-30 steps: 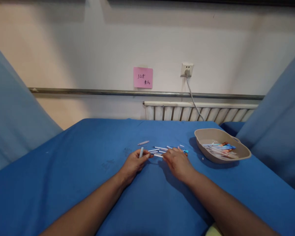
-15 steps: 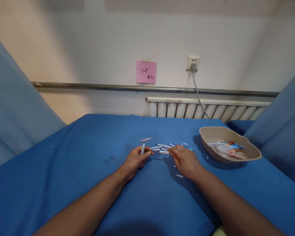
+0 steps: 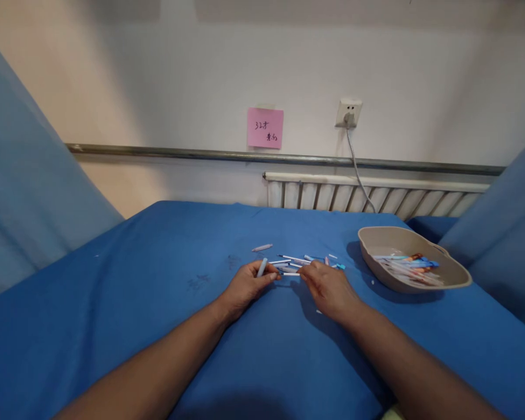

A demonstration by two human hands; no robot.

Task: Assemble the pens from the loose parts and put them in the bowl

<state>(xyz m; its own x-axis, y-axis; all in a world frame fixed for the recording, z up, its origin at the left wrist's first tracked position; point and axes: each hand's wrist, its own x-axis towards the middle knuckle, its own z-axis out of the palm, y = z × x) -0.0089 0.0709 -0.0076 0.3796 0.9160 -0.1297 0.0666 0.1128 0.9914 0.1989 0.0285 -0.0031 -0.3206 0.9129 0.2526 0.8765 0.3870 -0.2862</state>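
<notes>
My left hand (image 3: 246,290) is closed around a pale blue pen barrel (image 3: 262,266), which sticks up between thumb and forefinger. A thin white pen refill (image 3: 292,274) with a dark tip is pinched in my right hand (image 3: 331,293). Its tip points left and lies close to my left fingertips; whether it touches them I cannot tell. Just behind both hands, several loose refills (image 3: 294,258) and pen parts lie in a small heap on the blue cloth (image 3: 254,361). A pinkish pen barrel (image 3: 262,248) rests apart, behind my left hand.
On the right stands a beige basket (image 3: 452,279) with several pens and pen parts inside. A small white piece (image 3: 373,282) lies beside it. Behind the table are a radiator (image 3: 324,195), a metal rail (image 3: 179,153), and a plugged-in cable (image 3: 356,160). Blue curtains (image 3: 35,163) hang at both sides.
The refill in my right hand now shows plainly between the hands, slightly nearer to me than the heap. My left hand still holds the pen barrel, now tilted more. The view has shifted slightly.
</notes>
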